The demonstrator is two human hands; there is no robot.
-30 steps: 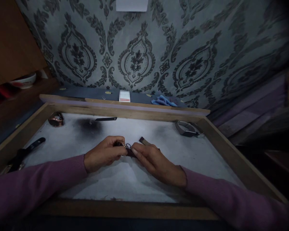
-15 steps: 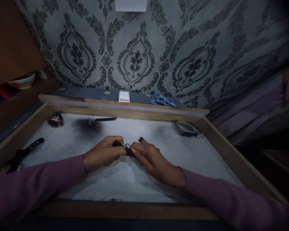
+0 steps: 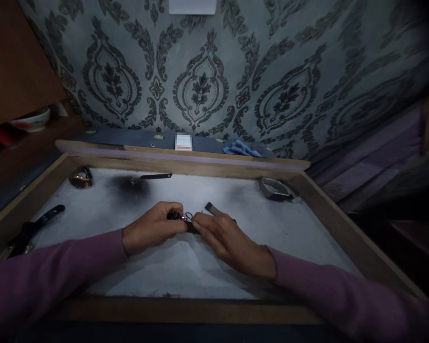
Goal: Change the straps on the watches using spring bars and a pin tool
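Over the middle of a wooden-framed tray with a white floor, my left hand is closed around the case of a dark, gold-toned wristwatch. My right hand has its fingers closed on the watch's dark strap, close to the case. A small dark loop shows between the two hands; what it belongs to is unclear. Behind my right fingers, a separate grey-brown strap piece lies on the tray floor, partly hidden by the hand.
A flat black blade-like strip lies near the tray's back rim. Other watches lie at the back left, left side and back right. Behind the rim are a small white box and a blue cloth.
My right fingertips have shifted slightly at the strap, and the watch case has turned a little in my left hand. The whole view has moved slightly.
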